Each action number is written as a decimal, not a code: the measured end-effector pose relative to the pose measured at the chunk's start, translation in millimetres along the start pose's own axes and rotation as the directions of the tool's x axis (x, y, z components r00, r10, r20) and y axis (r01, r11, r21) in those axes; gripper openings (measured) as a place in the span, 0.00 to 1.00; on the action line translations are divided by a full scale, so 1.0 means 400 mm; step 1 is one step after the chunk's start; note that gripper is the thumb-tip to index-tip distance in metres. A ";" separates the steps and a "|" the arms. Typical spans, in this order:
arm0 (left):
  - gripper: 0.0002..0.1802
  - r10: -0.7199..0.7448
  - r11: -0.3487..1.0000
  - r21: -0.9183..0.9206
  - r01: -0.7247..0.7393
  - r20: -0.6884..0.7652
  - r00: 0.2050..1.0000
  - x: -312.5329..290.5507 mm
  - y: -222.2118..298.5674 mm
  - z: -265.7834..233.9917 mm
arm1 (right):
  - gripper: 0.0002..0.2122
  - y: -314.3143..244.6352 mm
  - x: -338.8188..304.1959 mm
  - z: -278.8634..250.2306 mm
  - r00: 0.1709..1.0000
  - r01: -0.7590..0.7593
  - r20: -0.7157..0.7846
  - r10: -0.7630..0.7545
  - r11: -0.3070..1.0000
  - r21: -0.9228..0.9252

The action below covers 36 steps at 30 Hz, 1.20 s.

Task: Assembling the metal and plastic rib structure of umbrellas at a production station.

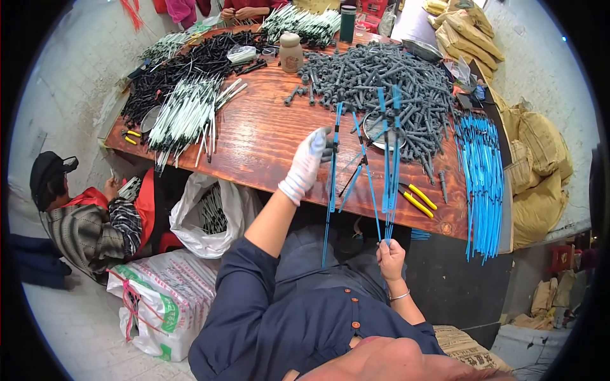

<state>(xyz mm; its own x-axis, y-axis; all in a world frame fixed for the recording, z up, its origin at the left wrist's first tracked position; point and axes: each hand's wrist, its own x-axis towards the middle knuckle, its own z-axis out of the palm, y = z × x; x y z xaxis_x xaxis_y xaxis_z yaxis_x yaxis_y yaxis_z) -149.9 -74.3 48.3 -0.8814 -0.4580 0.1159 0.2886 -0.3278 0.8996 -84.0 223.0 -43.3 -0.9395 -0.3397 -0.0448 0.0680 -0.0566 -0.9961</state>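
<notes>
My left hand (306, 164), in a white glove with grey fingertips, is closed at the edge of a few thin blue strips (332, 181) with black pieces on them. They stand roughly upright over the table's front edge. My bare right hand (391, 257) wears a bracelet and pinches the lower ends of another small bundle of blue strips (393, 171), which also carry black pieces. Between the hands, more blue strips cross at a slant. Yellow-handled pliers (420, 200) lie just right of the bundle. Behind it a round metal dish (373, 127) is partly covered.
A heap of grey bolt-like plugs (381, 73) covers the wooden table's (254, 136) back right. Blue strips (480, 184) lie at the right edge, pale rods (190, 117) and black parts (190, 60) at left. A person (89, 209) sits left; sacks (162, 298) stand on the floor.
</notes>
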 end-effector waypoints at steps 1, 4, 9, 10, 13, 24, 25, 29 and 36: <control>0.22 -0.076 0.996 -0.041 0.080 0.080 0.994 0.026 0.017 -0.001 | 0.10 0.000 -0.003 -0.001 1.000 -0.014 0.015 0.014 1.000 -0.009; 0.23 -0.204 0.967 -0.100 0.236 0.258 0.944 0.073 0.050 -0.001 | 0.10 -0.005 -0.009 -0.002 0.999 0.018 0.043 -0.016 0.999 -0.036; 0.25 -0.296 0.927 -0.112 0.357 0.364 0.883 0.076 0.048 -0.014 | 0.09 0.003 -0.013 -0.004 0.997 0.020 0.069 -0.020 1.000 -0.006; 0.26 -0.323 0.900 -0.162 0.405 0.378 0.868 0.076 0.044 -0.012 | 0.09 0.002 -0.010 -0.003 0.998 0.022 0.067 -0.022 1.000 -0.006; 0.27 -0.365 0.917 -0.026 0.398 0.346 0.864 0.058 0.031 -0.007 | 0.08 -0.003 -0.001 -0.001 0.999 0.007 0.038 -0.007 1.000 0.013; 0.38 -0.519 0.854 0.086 0.512 0.110 0.847 0.110 -0.031 -0.065 | 0.09 -0.005 0.019 -0.019 0.999 0.001 -0.040 0.001 0.999 0.047; 0.37 -0.573 0.810 -0.007 0.587 0.210 0.793 0.115 -0.028 -0.042 | 0.09 -0.007 0.021 -0.019 0.999 -0.006 -0.036 0.008 0.999 0.048; 0.35 -0.537 0.756 -0.164 0.634 0.399 0.743 0.144 -0.069 0.007 | 0.10 -0.023 0.017 -0.006 0.998 -0.008 -0.057 0.012 0.998 0.065; 0.27 -0.193 0.974 -0.047 0.223 0.352 0.916 0.160 -0.103 0.027 | 0.10 -0.029 0.016 -0.021 0.998 0.001 -0.066 0.007 0.994 0.107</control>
<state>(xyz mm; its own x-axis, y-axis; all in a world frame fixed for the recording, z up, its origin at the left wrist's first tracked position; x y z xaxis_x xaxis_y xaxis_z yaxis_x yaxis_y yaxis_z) -222.4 -81.2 23.1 -0.9946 -0.0656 0.0804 0.1017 -0.4604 0.8819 -93.5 229.3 -32.5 -0.9591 -0.2776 -0.0562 0.1031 -0.1573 -0.9822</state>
